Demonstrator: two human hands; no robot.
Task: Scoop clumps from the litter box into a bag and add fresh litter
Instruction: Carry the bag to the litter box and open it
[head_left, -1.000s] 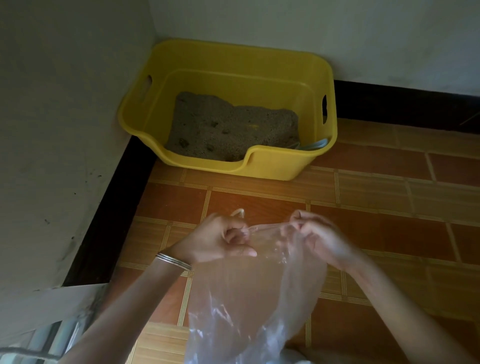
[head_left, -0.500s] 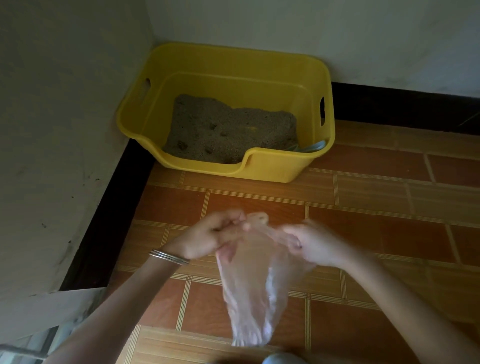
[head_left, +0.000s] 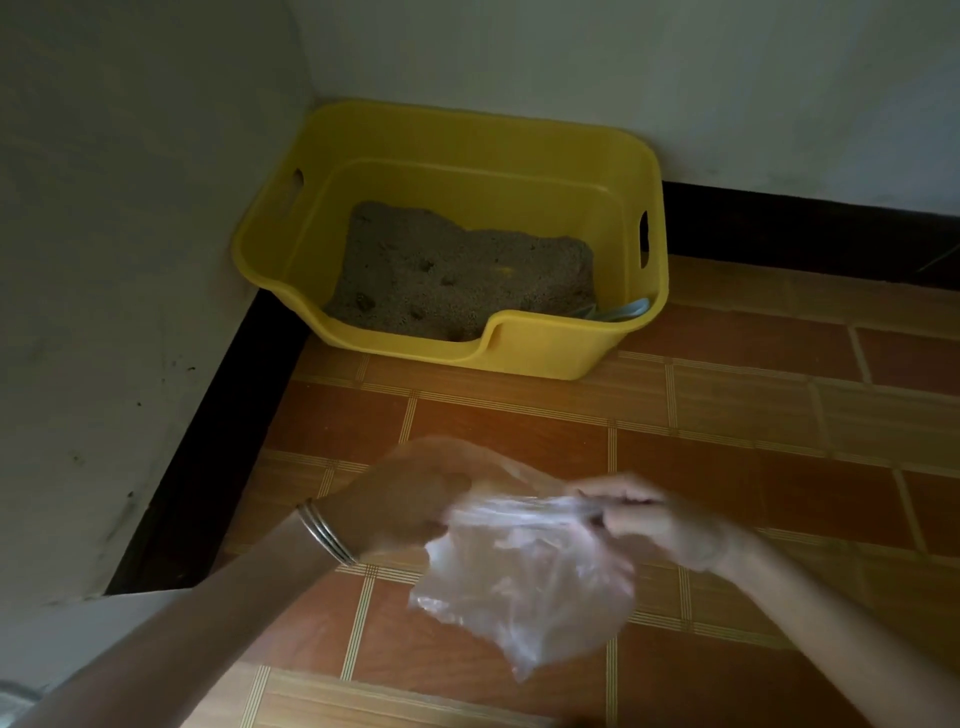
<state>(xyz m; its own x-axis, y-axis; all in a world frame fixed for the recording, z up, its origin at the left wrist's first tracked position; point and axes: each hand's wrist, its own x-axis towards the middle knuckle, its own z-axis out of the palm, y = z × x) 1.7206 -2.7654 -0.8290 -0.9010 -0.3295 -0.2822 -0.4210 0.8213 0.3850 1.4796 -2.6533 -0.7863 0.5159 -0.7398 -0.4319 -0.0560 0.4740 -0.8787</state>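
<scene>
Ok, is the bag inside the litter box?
No: the left hand and right hand hold the bag over the floor, short of the litter box.

There is only one view. The camera sits on the person's head and looks forward and down at the floor (head_left: 753, 415). The left hand (head_left: 408, 501), the right hand (head_left: 667, 525) and the bag (head_left: 524, 582) between them are very near the camera. The yellow litter box (head_left: 540, 354) is farther off, past the hands, in a corner.
</scene>
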